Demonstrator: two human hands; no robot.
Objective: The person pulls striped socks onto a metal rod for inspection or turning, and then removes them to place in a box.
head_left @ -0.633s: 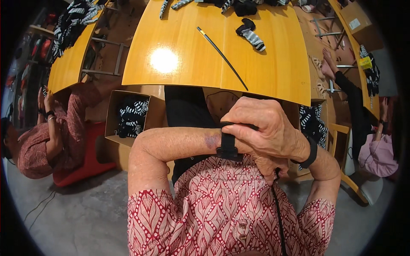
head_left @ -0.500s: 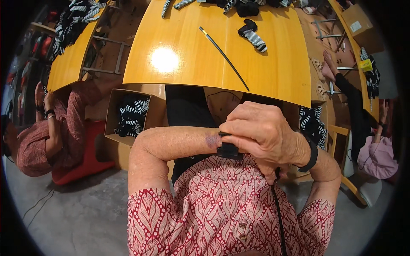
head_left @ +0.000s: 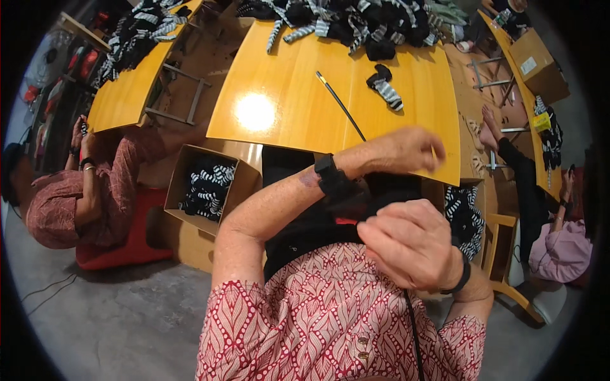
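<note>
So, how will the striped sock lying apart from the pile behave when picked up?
The striped sock will probably hang floppy, since it lies bent. It looks light, being small, soft-looking fabric. Rolling seems unlikely, given its irregular, flattened shape.

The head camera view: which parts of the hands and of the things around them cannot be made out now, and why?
All in the head view:
1. Left hand: fingers blurred, exact pose unclear.
2. Right hand: fingertips hidden by the curled hand itself; I cannot tell whether it holds anything.
3. Black cord: upper part hidden behind the right hand.
4. Dark stick: near end hidden by the left arm.
5. Sock heap: cut off by the top edge.
</note>
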